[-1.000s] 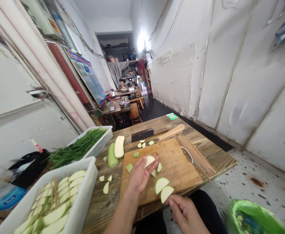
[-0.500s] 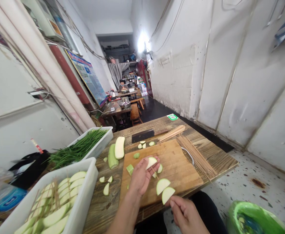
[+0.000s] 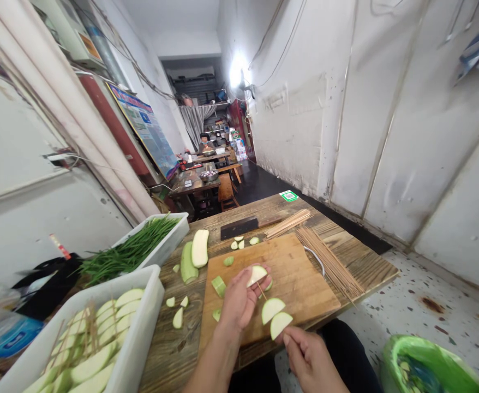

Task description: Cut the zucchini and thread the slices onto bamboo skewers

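My left hand (image 3: pixel 241 300) is closed on a half-round zucchini slice (image 3: pixel 256 275), white with a thin green rim, above the cutting board (image 3: pixel 288 262). A thin wooden skewer (image 3: pixel 262 291) runs from this slice toward two more half-round slices (image 3: pixel 273 311) threaded on it. Just below the lower slice, my right hand (image 3: pixel 307 349) pinches the skewer's near end, which its fingers largely hide. Small green offcuts (image 3: pixel 219 286) lie on the board by my left hand. Part of another piece shows behind my left fingers.
Left stands a white tub (image 3: pixel 153 295) of skewered slices, with a tub of green stalks (image 3: pixel 137 245) behind. Peeled zucchini (image 3: pixel 201 248), a cleaver (image 3: pixel 239 228) and loose skewers (image 3: pixel 329 262) lie around the board. A green bin (image 3: pixel 427 360) is at lower right. A person (image 3: pixel 205 143) sits far back.
My left hand and its slice have shifted very slightly right and down over the board. My right hand keeps its pinch on the skewer, and the threaded slices hardly move.
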The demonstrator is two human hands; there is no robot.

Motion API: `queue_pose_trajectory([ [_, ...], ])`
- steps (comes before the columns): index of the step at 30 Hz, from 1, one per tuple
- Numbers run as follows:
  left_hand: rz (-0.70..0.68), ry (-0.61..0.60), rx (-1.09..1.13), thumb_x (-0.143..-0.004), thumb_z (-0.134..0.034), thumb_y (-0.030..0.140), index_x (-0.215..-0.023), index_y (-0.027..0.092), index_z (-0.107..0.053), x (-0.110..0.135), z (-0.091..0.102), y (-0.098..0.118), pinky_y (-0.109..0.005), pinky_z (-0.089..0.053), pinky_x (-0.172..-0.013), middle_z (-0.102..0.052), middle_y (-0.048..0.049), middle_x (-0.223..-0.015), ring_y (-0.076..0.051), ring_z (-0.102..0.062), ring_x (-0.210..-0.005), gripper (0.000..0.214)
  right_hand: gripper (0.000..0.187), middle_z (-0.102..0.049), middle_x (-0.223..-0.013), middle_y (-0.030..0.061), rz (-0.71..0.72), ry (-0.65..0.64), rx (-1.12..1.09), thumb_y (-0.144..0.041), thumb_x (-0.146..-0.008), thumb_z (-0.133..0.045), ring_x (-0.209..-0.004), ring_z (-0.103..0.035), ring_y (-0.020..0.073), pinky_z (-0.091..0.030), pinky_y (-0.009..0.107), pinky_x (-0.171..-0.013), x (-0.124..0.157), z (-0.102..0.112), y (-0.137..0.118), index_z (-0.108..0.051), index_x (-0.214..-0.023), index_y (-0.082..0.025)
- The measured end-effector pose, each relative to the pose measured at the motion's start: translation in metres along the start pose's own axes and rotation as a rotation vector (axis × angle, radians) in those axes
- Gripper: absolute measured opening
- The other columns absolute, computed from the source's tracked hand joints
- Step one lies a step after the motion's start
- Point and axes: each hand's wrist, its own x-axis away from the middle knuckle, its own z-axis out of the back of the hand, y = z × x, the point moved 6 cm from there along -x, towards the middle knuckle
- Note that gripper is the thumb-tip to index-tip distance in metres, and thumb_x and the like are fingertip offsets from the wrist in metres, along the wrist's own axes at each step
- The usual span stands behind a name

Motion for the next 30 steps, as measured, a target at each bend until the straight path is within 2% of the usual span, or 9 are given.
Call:
queue_pose_trajectory([
  [9, 0.07, 0.032, 0.01, -0.083, -0.05, 0.015, -0.09, 0.005, -0.062, 0.002, -0.002, -0.006, -0.039, -0.051, -0.086, -0.068, -0.0189, -0.095, -0.024, -0.065, -0.09, 0.017, 0.044, -0.033, -0.051, -0.0054, 0.021, 0.092, 0.053, -0.044, -0.092, -0.032, -0.044, -0.034, 0.0104, -0.028, 0.02, -0.041, -0.001, 0.002, -0.004, -0.058, -0.073, -0.015],
  [19, 0.094, 0.05, 0.048, -0.083, -0.051, 0.015, -0.093, 0.006, -0.061, 0.003, -0.005, -0.006, -0.04, -0.052, -0.084, -0.068, -0.0184, -0.094, -0.024, -0.066, -0.087, 0.017, 0.042, -0.032, -0.051, -0.006, 0.057, 0.083, 0.096, -0.041, -0.093, -0.03, -0.043, -0.031, 0.0102, -0.027, 0.021, -0.041, -0.004, 0.002, -0.007, -0.057, -0.074, -0.015],
  [25, 0.088, 0.064, 0.041, -0.083, -0.05, 0.015, -0.092, 0.005, -0.06, 0.005, -0.008, -0.005, -0.04, -0.053, -0.082, -0.067, -0.019, -0.094, -0.024, -0.066, -0.086, 0.017, 0.036, -0.034, -0.054, -0.0055, 0.113, 0.103, 0.145, -0.032, -0.093, -0.032, -0.047, -0.035, 0.0108, -0.029, 0.021, -0.047, -0.005, 0.003, -0.011, -0.054, -0.069, -0.016],
  [30, 0.075, 0.043, 0.019, -0.083, -0.05, 0.017, -0.091, 0.006, -0.061, 0.012, -0.015, -0.009, -0.037, -0.052, -0.081, -0.067, -0.0162, -0.093, -0.022, -0.066, -0.084, 0.018, 0.032, -0.035, -0.054, -0.0055, 0.117, 0.114, 0.152, -0.03, -0.092, -0.033, -0.047, -0.036, 0.0112, -0.029, 0.022, -0.048, -0.004, 0.003, -0.011, -0.055, -0.073, -0.016],
])
